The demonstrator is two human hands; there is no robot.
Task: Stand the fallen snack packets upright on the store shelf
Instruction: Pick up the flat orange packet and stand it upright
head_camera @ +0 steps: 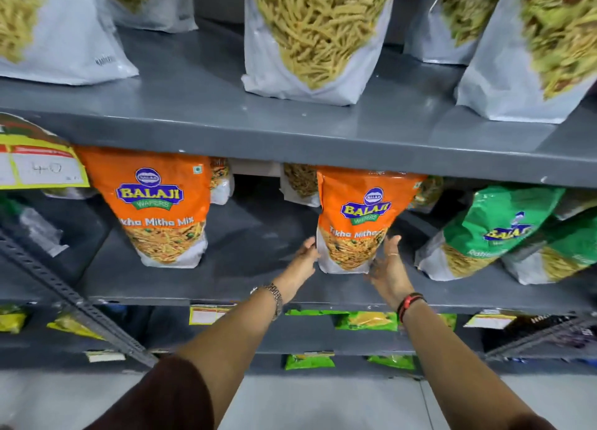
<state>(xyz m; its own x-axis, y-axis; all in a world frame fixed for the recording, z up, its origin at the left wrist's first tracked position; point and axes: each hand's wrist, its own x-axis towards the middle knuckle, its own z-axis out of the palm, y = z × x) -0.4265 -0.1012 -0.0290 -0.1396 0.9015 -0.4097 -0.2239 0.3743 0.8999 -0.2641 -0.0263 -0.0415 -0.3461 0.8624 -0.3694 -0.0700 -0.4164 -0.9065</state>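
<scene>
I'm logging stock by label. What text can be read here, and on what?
"BALAJI WAFERS", "Tikha Mitha Mix": left orange packet.
"BALAJI WAFERS", "Tikha Mitha", partly covered: orange packet between the hands.
"BALAJI", "Ratla", cut off: green packet.
"40", handwritten: yellow price tag.
Lower shelf tags: too blurred.

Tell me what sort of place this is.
Most likely a grocery shop's snack aisle: grey metal shelving in tiers, branded orange snack packets set out in rows, and a handwritten yellow price tag hung on a shelf edge.
</scene>
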